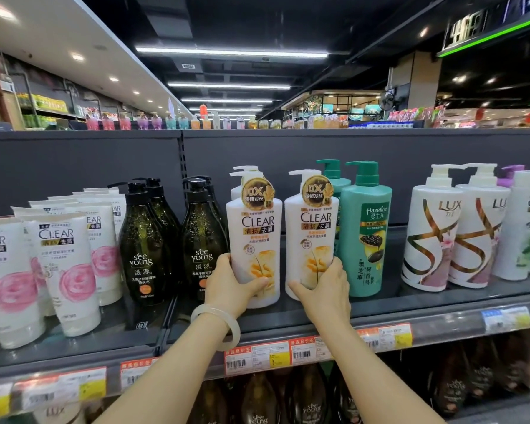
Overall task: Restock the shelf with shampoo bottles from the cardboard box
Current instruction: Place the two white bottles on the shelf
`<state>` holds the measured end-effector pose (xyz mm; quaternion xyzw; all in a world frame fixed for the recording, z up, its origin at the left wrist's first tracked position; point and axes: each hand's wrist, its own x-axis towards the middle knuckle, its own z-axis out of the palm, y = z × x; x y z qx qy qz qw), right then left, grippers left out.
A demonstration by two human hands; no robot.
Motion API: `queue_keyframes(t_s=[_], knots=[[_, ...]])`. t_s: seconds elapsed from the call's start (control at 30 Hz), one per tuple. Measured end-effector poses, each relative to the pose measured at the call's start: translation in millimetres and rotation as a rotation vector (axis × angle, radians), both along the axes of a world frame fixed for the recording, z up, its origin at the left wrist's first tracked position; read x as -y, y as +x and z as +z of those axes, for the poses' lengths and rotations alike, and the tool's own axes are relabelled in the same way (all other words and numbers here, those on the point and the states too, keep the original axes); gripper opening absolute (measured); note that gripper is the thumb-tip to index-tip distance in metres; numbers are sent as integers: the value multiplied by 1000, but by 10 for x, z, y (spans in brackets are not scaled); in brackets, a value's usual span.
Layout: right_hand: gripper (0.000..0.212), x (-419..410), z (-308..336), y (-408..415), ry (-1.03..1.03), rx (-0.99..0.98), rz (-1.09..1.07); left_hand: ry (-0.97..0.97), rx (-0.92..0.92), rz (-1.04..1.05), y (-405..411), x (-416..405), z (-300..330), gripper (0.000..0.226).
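Note:
Two white CLEAR pump bottles with yellow flower labels stand side by side on the grey shelf [410, 304]. My left hand [231, 284] grips the base of the left CLEAR bottle [254, 234]. My right hand [326, 286] wraps the base of the right CLEAR bottle [312, 231]. Both bottles are upright, and another white pump top shows behind the left one. The cardboard box is out of view. A pale bangle [224, 319] sits on my left wrist.
Dark See Young bottles [202, 240] stand just left of my hands, white CLEAR tubes [71, 270] further left. A teal Hazeline bottle [364, 234] touches the right bottle's side. White LUX bottles [432, 237] stand right. Price tags [273, 353] line the shelf edge; dark bottles fill the shelf below.

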<state>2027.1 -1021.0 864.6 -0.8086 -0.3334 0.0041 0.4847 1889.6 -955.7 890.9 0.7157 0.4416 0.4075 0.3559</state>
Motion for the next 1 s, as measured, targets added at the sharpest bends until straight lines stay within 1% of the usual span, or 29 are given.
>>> queue_keyframes(t_s=[0.13,0.27,0.3,0.37,0.4,0.47,0.5,0.57,0.63,0.73,0.87,0.93,1.0], knots=[[90,12,-16,-12,2,10,-10,-3,-11,12,-35,71,-51,71],[94,93,-15,-34,50,44,-4,-15,-67,91,-90,124,-75,76],[93,135,-13,-41,78,46,5,11,-57,123,-98,155,-71,76],[88,238,-31,-56,144,60,21,128,17,152,-80,292,-57,68],[83,301,-53,-64,174,82,22,201,68,122,-45,392,-51,62],[72,457,-113,-69,225,130,9,331,117,-34,78,617,-63,49],[67,554,-147,-57,242,148,-5,374,104,-133,161,726,-84,45],[61,791,-228,16,235,183,-48,399,59,-293,335,908,-163,42],[61,1072,-337,153,169,193,-88,369,22,-368,492,1029,-296,45],[65,1538,-568,439,-2,179,-146,285,-83,-453,671,1232,-542,48],[67,2167,-915,821,-216,6,-200,189,-255,-545,919,1566,-900,51],[62,2469,-1093,990,-310,-57,-220,155,-317,-557,1077,1776,-1093,53],[51,2777,-1271,1141,-404,-90,-225,106,-395,-572,1263,2037,-1285,55]])
